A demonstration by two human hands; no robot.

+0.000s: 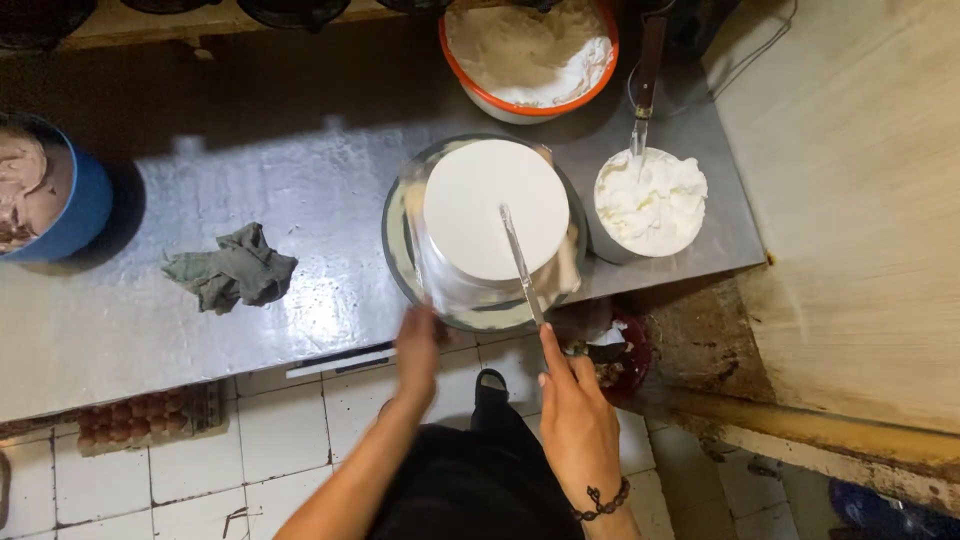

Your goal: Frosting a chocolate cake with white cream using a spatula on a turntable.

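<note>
A round cake (495, 205) covered in smooth white cream stands on a turntable (395, 255) near the front edge of a grey metal counter. My right hand (575, 415) is shut on a long metal spatula (520, 262), whose blade lies across the cake's top near the right side. My left hand (417, 350) touches the front left rim of the turntable, fingers curled on its edge.
Right of the cake a bowl of white cream (650, 205) holds a second utensil (643, 90). An orange-rimmed bowl (530, 55) sits behind, a blue bowl (50, 195) far left, a grey rag (232, 270) on the counter. Egg trays (140, 415) rest on the tiled floor.
</note>
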